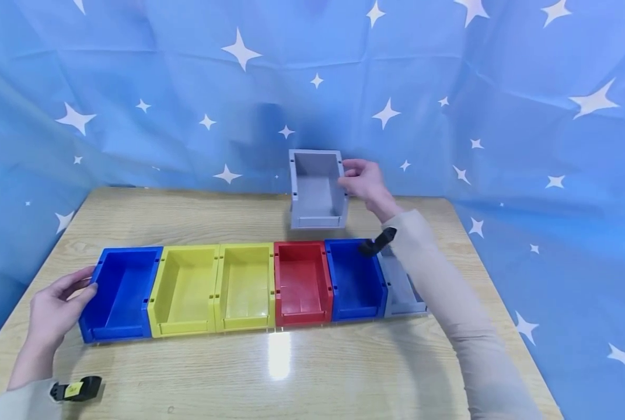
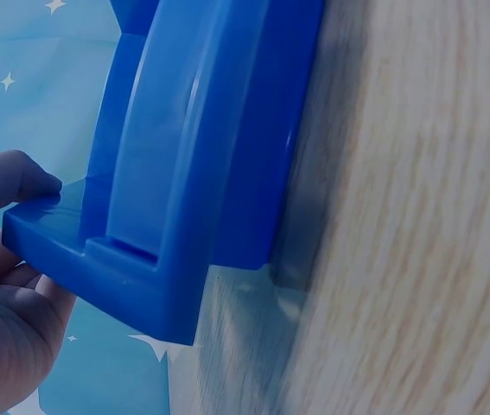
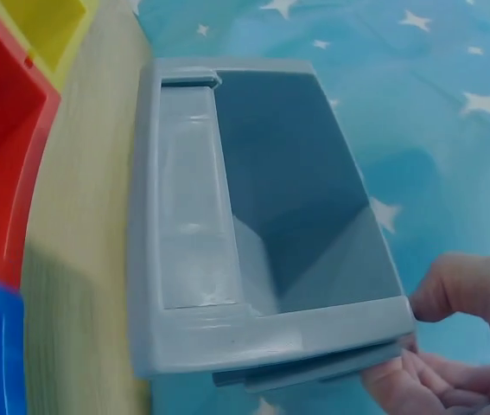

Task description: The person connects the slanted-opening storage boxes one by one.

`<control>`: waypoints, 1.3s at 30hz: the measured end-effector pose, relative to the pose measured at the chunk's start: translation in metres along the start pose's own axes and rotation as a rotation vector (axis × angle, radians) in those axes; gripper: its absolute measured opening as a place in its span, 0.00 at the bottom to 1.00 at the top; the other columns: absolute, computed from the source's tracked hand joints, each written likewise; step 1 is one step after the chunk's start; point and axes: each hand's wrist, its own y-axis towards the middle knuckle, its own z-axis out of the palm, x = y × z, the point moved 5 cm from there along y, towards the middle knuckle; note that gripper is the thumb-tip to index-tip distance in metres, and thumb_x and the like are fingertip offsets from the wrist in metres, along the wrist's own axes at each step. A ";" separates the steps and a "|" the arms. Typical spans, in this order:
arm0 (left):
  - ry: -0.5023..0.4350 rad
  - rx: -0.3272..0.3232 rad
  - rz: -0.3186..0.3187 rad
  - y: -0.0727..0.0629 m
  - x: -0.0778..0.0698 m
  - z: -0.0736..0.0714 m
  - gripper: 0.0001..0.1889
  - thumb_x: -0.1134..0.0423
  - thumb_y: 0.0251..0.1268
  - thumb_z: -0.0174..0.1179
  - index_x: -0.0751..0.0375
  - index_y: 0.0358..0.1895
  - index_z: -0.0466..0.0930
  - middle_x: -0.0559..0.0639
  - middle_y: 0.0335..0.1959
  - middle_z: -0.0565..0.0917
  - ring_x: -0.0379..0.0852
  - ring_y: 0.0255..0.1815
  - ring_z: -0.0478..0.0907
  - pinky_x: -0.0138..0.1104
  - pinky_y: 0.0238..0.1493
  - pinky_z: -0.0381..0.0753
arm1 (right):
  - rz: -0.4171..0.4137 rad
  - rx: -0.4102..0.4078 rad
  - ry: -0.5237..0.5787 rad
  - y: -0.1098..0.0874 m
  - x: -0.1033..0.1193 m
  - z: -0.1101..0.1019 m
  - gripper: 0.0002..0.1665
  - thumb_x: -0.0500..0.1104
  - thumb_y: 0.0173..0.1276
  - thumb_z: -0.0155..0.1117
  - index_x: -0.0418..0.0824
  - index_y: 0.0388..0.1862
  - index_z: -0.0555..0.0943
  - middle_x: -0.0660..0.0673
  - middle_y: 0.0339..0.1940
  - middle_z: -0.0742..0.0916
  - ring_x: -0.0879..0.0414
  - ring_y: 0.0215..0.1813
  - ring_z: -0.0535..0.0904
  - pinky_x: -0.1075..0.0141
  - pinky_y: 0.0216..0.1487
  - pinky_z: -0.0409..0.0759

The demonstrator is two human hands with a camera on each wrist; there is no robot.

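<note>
My left hand (image 1: 55,306) pinches the left side wall of a blue storage bin (image 1: 128,294), thumb over the rim and fingers outside. That bin stands at the left end of a side-by-side row. Behind the row, my right hand (image 1: 366,182) pinches the right side wall of a grey storage bin (image 1: 316,195). Its open top faces up and toward me, and the right wrist view shows the grey bin (image 3: 197,199) with nothing inside. The left wrist view has the thumb and fingers either side of the blue bin's wall (image 2: 106,277).
Two yellow bins (image 1: 186,286), a red bin (image 1: 303,286), a second blue bin (image 1: 355,283) and another grey bin (image 1: 398,286), partly behind my right sleeve, continue the row. They stand on a wooden table (image 1: 212,373). A blue star-patterned cloth (image 1: 186,76) hangs behind it.
</note>
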 end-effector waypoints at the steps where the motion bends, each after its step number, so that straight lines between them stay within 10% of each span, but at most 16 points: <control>1: -0.001 0.003 0.002 0.000 -0.002 0.000 0.23 0.58 0.65 0.58 0.61 0.62 0.73 0.24 0.45 0.74 0.16 0.42 0.69 0.11 0.36 0.70 | -0.003 -0.007 -0.003 -0.002 -0.002 -0.007 0.32 0.29 0.57 0.60 0.37 0.63 0.71 0.43 0.42 0.80 0.57 0.33 0.74 0.72 0.31 0.78; 15: 0.042 0.021 -0.026 0.000 -0.004 0.000 0.23 0.56 0.66 0.57 0.60 0.63 0.72 0.29 0.46 0.75 0.16 0.41 0.67 0.12 0.35 0.71 | -0.046 -0.034 -0.080 -0.042 -0.042 -0.105 0.32 0.30 0.60 0.55 0.30 0.66 0.66 0.50 0.34 0.78 0.64 0.32 0.73 0.74 0.30 0.78; 22: 0.014 0.031 -0.028 -0.011 -0.045 -0.001 0.24 0.61 0.67 0.55 0.70 0.62 0.70 0.19 0.39 0.69 0.15 0.38 0.66 0.10 0.34 0.70 | -0.064 -0.022 -0.136 -0.066 -0.064 -0.147 0.32 0.31 0.62 0.54 0.27 0.67 0.63 0.56 0.31 0.78 0.67 0.32 0.74 0.74 0.30 0.78; 31: -0.025 0.008 -0.026 -0.003 -0.026 -0.002 0.22 0.61 0.66 0.57 0.64 0.61 0.73 0.18 0.39 0.71 0.14 0.39 0.68 0.10 0.34 0.70 | -0.023 -0.044 -0.204 -0.090 -0.099 -0.194 0.33 0.32 0.64 0.54 0.26 0.67 0.61 0.61 0.32 0.78 0.69 0.33 0.73 0.75 0.30 0.77; 39: 0.001 -0.031 -0.011 0.016 0.023 0.002 0.22 0.60 0.64 0.58 0.60 0.61 0.74 0.22 0.45 0.75 0.16 0.42 0.69 0.10 0.36 0.70 | 0.023 -0.074 -0.266 -0.106 -0.134 -0.225 0.32 0.35 0.66 0.55 0.27 0.68 0.61 0.62 0.33 0.77 0.67 0.34 0.73 0.74 0.32 0.76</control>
